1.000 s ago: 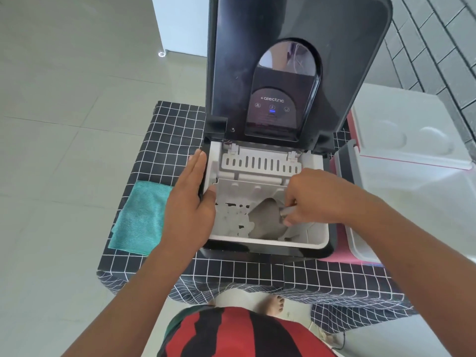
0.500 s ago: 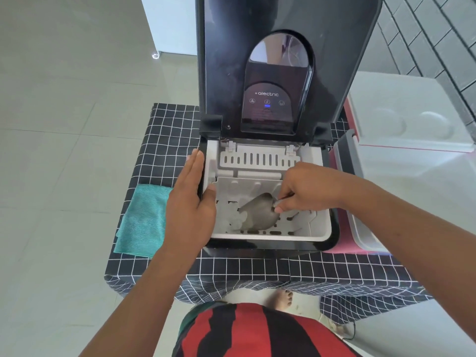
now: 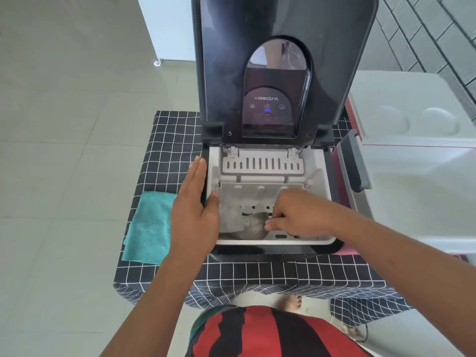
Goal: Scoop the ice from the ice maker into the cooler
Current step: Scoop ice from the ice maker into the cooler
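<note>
Fingers of the right hand (image 3: 296, 215) curl around the handle of a translucent scoop (image 3: 253, 224), holding it low inside the white basket (image 3: 306, 238) of the ice maker (image 3: 270, 251). Pale lumps beside the scoop bowl look like ice (image 3: 231, 215), though the glare makes them hard to separate from the plastic. The left hand (image 3: 193, 204) rests flat against the machine's left edge, fingers straight along the outer rim and thumb hooked just over it. Above the basket stands the raised black lid (image 3: 283, 60), upright, its control panel showing one small blue light. To the right, just beside the machine, sits the white cooler (image 3: 425, 181), open, with its lid (image 3: 412, 104) tipped back. Both stand on a black checked tablecloth (image 3: 257, 274), where a folded teal cloth (image 3: 149, 228) lies to the left of the machine.
</note>
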